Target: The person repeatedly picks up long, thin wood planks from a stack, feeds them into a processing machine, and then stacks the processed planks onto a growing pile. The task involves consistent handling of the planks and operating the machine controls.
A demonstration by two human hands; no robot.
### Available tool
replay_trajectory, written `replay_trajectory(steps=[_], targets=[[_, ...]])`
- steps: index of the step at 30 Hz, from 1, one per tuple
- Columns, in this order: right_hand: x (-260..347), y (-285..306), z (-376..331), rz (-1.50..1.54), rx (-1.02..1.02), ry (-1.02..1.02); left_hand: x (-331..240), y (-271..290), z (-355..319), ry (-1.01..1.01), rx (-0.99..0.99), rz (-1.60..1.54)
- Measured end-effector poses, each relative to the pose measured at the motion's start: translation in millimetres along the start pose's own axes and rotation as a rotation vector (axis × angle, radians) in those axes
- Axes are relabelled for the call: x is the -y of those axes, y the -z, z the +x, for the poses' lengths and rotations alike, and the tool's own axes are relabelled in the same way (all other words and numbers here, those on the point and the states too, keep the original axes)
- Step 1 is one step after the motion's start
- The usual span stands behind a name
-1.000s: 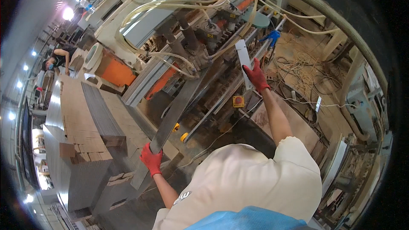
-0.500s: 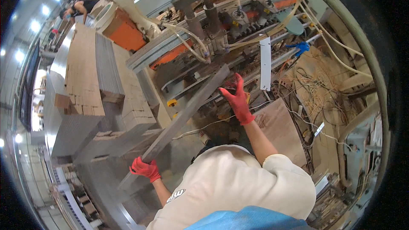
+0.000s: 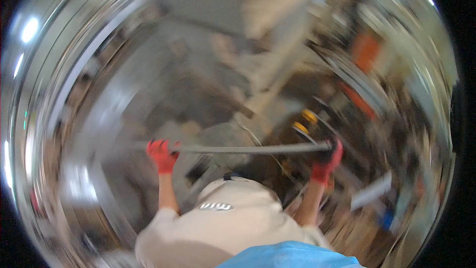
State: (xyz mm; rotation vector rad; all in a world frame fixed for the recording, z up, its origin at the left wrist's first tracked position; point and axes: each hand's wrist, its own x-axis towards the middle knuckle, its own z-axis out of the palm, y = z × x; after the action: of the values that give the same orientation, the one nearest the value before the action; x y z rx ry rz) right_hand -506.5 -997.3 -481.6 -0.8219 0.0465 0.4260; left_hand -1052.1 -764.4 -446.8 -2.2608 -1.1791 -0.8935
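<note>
A long, narrow grey board [image 3: 248, 149] lies level across the front of my body, seen nearly edge-on. My left hand [image 3: 162, 156], in a red glove, is closed around it toward the left. A faint, smeared stretch of the board seems to run on past that hand. At the other end my right hand [image 3: 326, 162], also in a red glove, has its fingers bent round the board's tip. Both forearms reach up from the lower edge, and motion blurs the finger detail.
Smeared stacks of boards [image 3: 277, 77] stand ahead. Machinery with an orange panel [image 3: 366, 49] and yellow round parts [image 3: 305, 120] is at the right. A white strip [image 3: 372, 190] lies near my right arm. Grey floor [image 3: 218, 141] shows beyond the board.
The view has swung left, away from the machine. The board has gone from slanted to level. My right hand, open beside the board before, has closed on its end; my left has kept its hold.
</note>
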Motion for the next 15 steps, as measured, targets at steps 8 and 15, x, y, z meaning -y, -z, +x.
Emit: replay_trajectory(steps=[8,15], targets=[[-98,-59,-32,-0.692,0.594,-0.199,11,85,-222,0.644,0.317,0.097],[-204,-136,-126,-0.758,0.869,-0.524,-22,137,-371,1.551,0.337,0.225]])
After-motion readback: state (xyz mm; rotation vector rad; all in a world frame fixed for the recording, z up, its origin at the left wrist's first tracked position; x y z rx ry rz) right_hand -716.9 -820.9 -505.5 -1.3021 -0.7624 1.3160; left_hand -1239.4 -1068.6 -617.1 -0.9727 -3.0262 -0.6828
